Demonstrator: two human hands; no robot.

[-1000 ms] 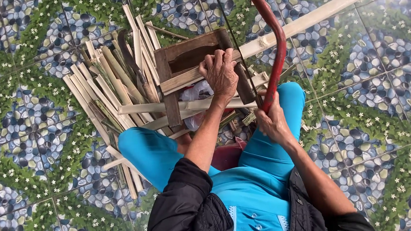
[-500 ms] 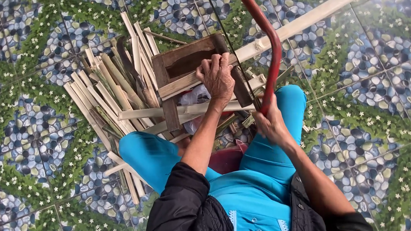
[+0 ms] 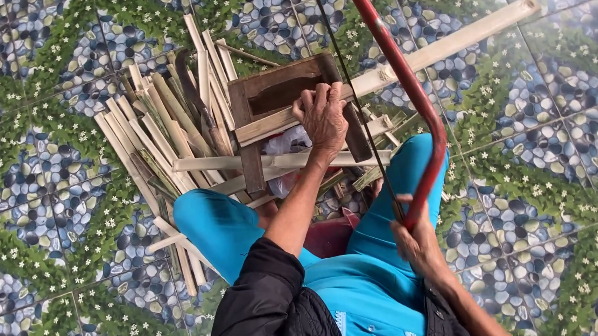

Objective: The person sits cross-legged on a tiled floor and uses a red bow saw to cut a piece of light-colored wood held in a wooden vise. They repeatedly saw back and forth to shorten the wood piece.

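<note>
Bamboo, a long pale split pole [image 3: 404,66], lies across a small dark-brown wooden stool [image 3: 276,92] with its long axis running from about eight o'clock to two o'clock, the far end reaching out over the patterned blue-and-green pebble-print tiled floor [image 3: 566,170] toward the upper right. The left hand [image 3: 325,120] sits on top of it where it crosses the stool, fingers curled down and pressed together over the pole, pinning it to the frame. The right hand [image 3: 416,244] is lower, at about five o'clock from the left one, fingers wrapped tightly round the handle end of a red-framed bow saw [image 3: 406,90]; the frame arches away toward twelve o'clock and the thin dark blade [image 3: 354,101] runs nearly straight up and down, crossing the pole just to the right of the left-hand knuckles, almost square to the pole's axis. So the left hand is the nearer one to the pole, touching it, while the right reaches it only through the blade. At nine o'clock from the stool a fanned heap of cut pale bamboo slats [image 3: 164,139] crowds the floor, with a few slats passing under the left wrist. Bright turquoise trouser legs [image 3: 226,226] flank the stool on both sides, close to the blade's lower run
</note>
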